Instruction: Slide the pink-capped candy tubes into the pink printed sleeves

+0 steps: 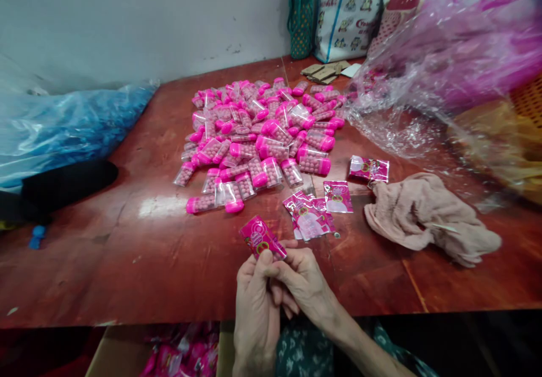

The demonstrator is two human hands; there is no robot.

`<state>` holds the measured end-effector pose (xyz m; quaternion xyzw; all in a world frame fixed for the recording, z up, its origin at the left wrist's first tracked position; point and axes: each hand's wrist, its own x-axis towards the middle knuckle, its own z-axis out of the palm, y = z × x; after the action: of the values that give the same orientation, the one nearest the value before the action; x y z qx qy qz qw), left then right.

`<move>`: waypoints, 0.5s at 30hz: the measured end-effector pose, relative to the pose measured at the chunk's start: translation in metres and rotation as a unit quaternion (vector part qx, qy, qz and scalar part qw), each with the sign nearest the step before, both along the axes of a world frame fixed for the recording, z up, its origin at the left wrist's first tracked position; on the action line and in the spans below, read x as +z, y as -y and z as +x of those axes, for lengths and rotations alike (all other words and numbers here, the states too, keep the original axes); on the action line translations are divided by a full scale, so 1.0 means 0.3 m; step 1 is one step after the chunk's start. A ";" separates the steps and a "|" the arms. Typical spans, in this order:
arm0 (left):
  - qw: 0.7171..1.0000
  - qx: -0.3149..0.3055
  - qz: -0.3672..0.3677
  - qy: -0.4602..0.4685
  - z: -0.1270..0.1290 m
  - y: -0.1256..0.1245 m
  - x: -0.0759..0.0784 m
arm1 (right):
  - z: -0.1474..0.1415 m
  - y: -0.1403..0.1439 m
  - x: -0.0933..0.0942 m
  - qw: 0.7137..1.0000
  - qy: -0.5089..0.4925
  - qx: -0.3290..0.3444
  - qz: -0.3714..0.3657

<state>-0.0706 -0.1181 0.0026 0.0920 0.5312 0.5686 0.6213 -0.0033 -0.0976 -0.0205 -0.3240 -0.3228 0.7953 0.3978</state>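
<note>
My left hand [254,298] and my right hand [302,281] meet at the near edge of the red-brown table [139,253], and together they pinch one small pink printed sachet [262,239], which tilts up above my fingertips. Just beyond my hands lie several more pink sachets [311,213] flat on the table, with another sachet [368,169] farther right. A big heap of clear tubes with pink caps [262,134], filled with pink balls, covers the middle of the table.
A crumpled beige cloth [427,216] lies right of the sachets. A large clear and pink plastic bag [444,66] fills the far right. A blue plastic bag [63,123] sits at left. Tote bags [342,16] stand against the wall. A cardboard box [169,354] of pink packets sits below the table edge.
</note>
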 end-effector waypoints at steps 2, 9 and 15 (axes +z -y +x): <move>1.000 -0.004 0.003 0.006 -0.003 0.003 0.001 | 0.000 0.001 -0.001 1.000 -0.005 0.003 -0.003; 1.000 -0.001 0.024 0.003 -0.015 0.017 -0.003 | -0.005 0.007 -0.001 1.000 -0.008 0.018 0.002; 0.998 -0.052 0.037 -0.001 -0.053 0.037 0.013 | -0.004 0.025 0.024 0.998 0.027 0.043 0.031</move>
<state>-0.0864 -0.1292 0.0067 0.1429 0.5050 0.5547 0.6457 -0.0046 -0.1052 -0.0132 -0.3188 -0.3718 0.7921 0.3644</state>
